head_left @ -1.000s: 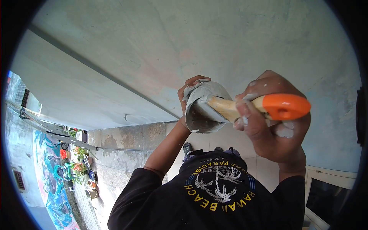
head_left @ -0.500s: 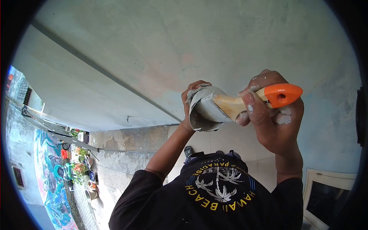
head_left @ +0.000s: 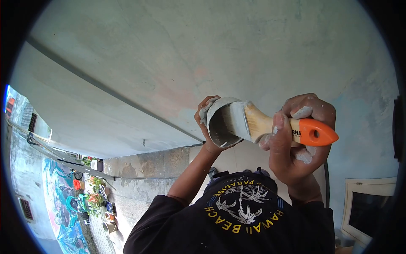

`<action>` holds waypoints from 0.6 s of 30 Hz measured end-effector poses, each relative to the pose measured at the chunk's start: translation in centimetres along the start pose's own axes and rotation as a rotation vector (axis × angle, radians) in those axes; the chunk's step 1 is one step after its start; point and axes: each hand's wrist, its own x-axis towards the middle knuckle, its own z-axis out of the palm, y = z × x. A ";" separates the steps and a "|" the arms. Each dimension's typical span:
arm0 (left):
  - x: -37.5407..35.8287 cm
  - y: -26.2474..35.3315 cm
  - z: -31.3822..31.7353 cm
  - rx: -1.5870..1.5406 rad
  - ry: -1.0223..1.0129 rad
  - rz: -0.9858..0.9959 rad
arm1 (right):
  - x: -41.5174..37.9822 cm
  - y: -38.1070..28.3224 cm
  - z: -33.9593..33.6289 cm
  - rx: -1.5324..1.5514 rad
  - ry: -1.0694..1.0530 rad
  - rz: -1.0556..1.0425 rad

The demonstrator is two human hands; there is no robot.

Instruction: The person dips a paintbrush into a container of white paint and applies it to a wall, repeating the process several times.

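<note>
My left hand (head_left: 204, 115) is wrapped round a paint-smeared cup (head_left: 216, 127), tilted so that its mouth faces me. Whitish paint coats the cup's rim and those fingers. In my right hand (head_left: 302, 137) is a paintbrush (head_left: 259, 122), gripped by its wooden handle, with the orange end sticking out past the palm. Its bristles reach into the cup's mouth; their tips are partly hidden inside. Dabs of pale paint mark the right thumb and fingers.
A grey-green wall (head_left: 253, 51) with faint pinkish patches fills the upper view, crossed by a dark strip (head_left: 97, 86). A white-framed panel (head_left: 368, 207) is at lower right. Potted plants (head_left: 95, 197) and a painted mural (head_left: 59, 211) lie at lower left.
The brush and right hand have shifted slightly down and right, and more of the bristles shows at the cup's mouth. The left hand keeps hold of the cup.
</note>
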 end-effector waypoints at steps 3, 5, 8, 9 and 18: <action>0.3 0.9 -0.4 0.179 -0.074 -0.056 | -1.2 0.6 1.2 0.115 0.130 0.084; -0.4 0.2 0.1 0.133 -0.009 -0.068 | -1.6 0.9 2.3 0.107 0.187 0.082; -0.3 0.8 0.7 0.035 0.068 -0.144 | -2.6 1.7 3.9 0.118 0.211 0.063; -0.5 0.6 0.6 0.077 0.064 -0.181 | -2.5 2.0 3.3 0.006 0.071 -0.030; 0.5 2.3 -0.4 0.239 -0.083 -0.220 | -3.6 2.5 3.3 0.373 0.197 0.241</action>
